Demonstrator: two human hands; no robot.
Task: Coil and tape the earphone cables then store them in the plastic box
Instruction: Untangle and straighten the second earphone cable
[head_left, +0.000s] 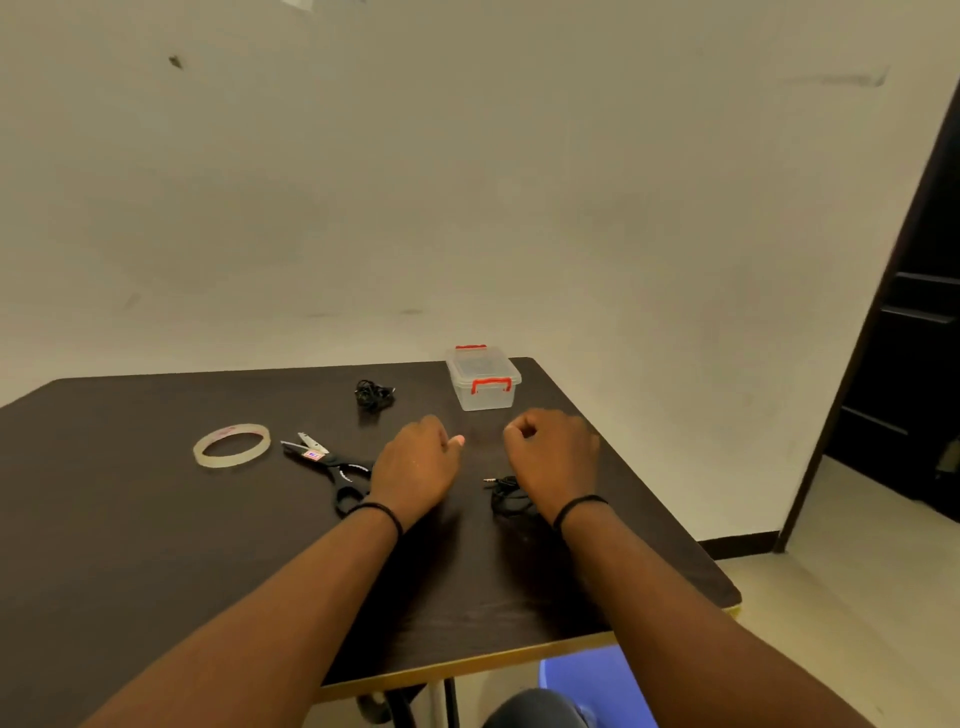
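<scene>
Nearest on the dark table (156, 519), beside my right hand (556, 457), lies one black earphone bundle (506, 499), loose, plug poking out; both that hand and my left hand (415, 462) are curled and hold nothing. Farther: scissors (332, 462), tape ring (231, 446), second tangled bundle (373, 395), lidded plastic box (483, 379). I judge neat even loops, pinched before taping, best.

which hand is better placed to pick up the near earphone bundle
Right. The right hand hovers directly beside the near earphone bundle, nearly over it, while the left hand sits farther off, by the scissors.
</scene>
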